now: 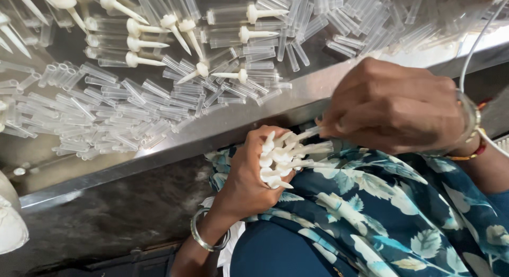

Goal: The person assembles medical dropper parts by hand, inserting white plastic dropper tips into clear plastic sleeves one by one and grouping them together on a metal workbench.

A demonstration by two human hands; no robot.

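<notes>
My left hand rests on my lap and grips a bunch of white plastic plungers, their stems pointing right. Just above it, my right hand pinches the stem of one white plunger at the top of the bunch. Both hands sit below the edge of a steel table. On the table lie several clear plastic tubes and, further back, tubes fitted with white plungers.
Dark blue cloth with a leaf print covers my lap. A metal bangle circles my left wrist, and bangles my right. A white cable runs down at the right. A white object sits at the left edge.
</notes>
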